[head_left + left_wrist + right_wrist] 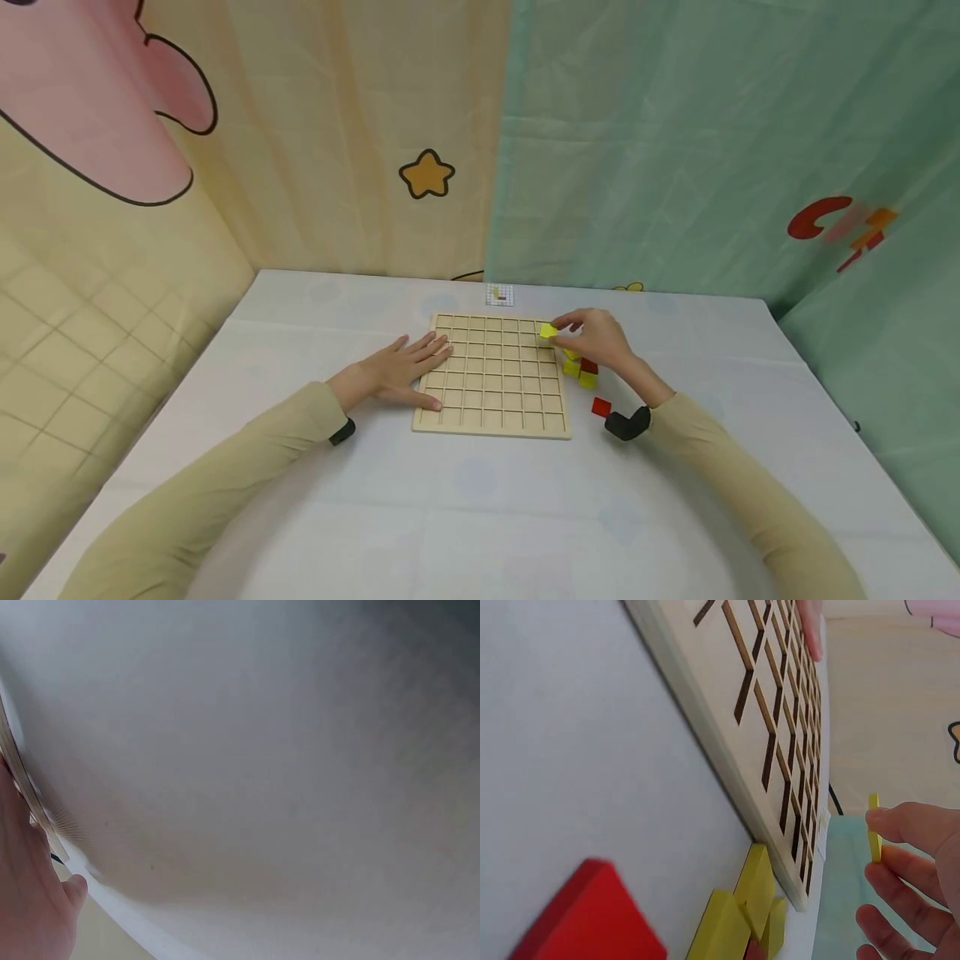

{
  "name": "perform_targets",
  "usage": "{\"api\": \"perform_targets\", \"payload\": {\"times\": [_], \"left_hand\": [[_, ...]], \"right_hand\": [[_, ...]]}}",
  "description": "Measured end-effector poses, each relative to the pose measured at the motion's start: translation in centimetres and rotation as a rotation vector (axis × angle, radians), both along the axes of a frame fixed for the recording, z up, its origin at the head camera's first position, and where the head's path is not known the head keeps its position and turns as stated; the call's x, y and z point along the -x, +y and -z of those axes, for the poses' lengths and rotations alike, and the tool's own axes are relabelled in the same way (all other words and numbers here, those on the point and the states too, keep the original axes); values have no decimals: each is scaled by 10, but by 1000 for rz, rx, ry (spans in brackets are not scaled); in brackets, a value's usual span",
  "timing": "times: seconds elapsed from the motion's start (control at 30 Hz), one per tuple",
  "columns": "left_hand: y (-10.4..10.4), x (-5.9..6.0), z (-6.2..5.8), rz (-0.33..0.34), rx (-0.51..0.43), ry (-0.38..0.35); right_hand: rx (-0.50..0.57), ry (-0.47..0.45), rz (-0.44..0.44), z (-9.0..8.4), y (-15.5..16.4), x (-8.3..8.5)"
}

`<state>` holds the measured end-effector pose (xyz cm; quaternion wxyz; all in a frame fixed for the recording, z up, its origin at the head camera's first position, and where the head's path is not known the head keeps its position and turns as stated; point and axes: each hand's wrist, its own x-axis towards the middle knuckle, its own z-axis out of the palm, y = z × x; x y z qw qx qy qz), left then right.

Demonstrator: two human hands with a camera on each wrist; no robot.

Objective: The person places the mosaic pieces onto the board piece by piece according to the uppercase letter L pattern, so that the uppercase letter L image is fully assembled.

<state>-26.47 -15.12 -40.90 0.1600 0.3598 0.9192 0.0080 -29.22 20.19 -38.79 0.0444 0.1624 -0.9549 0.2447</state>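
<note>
A thin yellow square tile [874, 829] is pinched between thumb and fingers of my right hand [596, 337]. In the head view that tile overlaps the far right corner of a wooden grid board [487, 375]. My left hand [401, 367] lies flat with spread fingers across the board's left edge. Several yellow tiles [588, 380] lie in a small heap beside the board's right edge, with a dark red tile [589, 366] among them. Nearer to me, a single red tile [601, 407] rests apart from the heap.
A small printed card [499, 295] with a grid and coloured squares lies behind the board. The white-covered table [465, 517] ends at hanging curtains [645, 150]. Dark wrist-worn devices [627, 423] sit by both sleeves.
</note>
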Motion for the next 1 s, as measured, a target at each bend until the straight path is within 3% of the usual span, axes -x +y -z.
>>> {"api": "perform_targets", "payload": {"times": [0.23,0.7,1.0], "left_hand": [[-1,0,2,-1,-3,3],[1,3,6,-23,23,4],[1,-1,0,-26,27,0]], "right_hand": [[35,-10,-50,-2,-31,9],[28,-61,-125,13,-85,27],[36,-101,-145,22,-102,33]]}}
